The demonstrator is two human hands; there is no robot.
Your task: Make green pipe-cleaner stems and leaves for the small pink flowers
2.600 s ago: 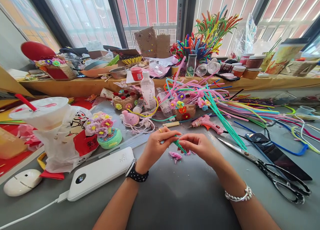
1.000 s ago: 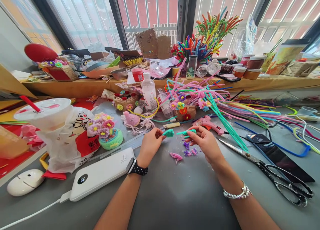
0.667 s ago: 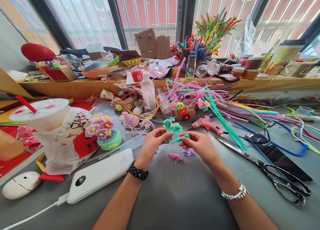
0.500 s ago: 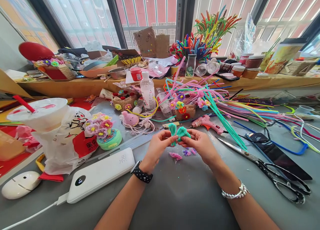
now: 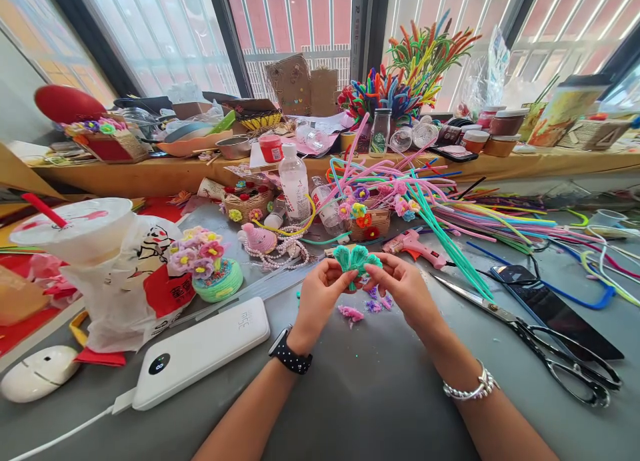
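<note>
Between my hands is a teal pipe-cleaner piece point(image 5: 356, 258) with several fanned, petal-like loops, held up over the grey table. My left hand point(image 5: 323, 289) pinches its lower left part with thumb and fingers. At its right side, my right hand point(image 5: 400, 282) is closed on the petals' edge. Just below lie pink fuzzy scraps point(image 5: 351, 313) and purple fuzzy scraps point(image 5: 374, 305) on the tabletop. A pink glue gun point(image 5: 415, 247) rests behind my right hand, and large scissors point(image 5: 520, 324) lie to its right.
A white power bank point(image 5: 203, 354) with a cable lies at left, beside a bagged drink cup point(image 5: 107, 274). Teal pipe cleaners point(image 5: 450, 247) and many pink ones spread at right, near a phone point(image 5: 560, 314). A clear bottle point(image 5: 294, 184) and a flower pot ornament point(image 5: 217, 281) stand behind.
The teal loops, apart in two bunches before, now sit side by side as one fan. My left hand has moved slightly right, and both hands have come closer together.
</note>
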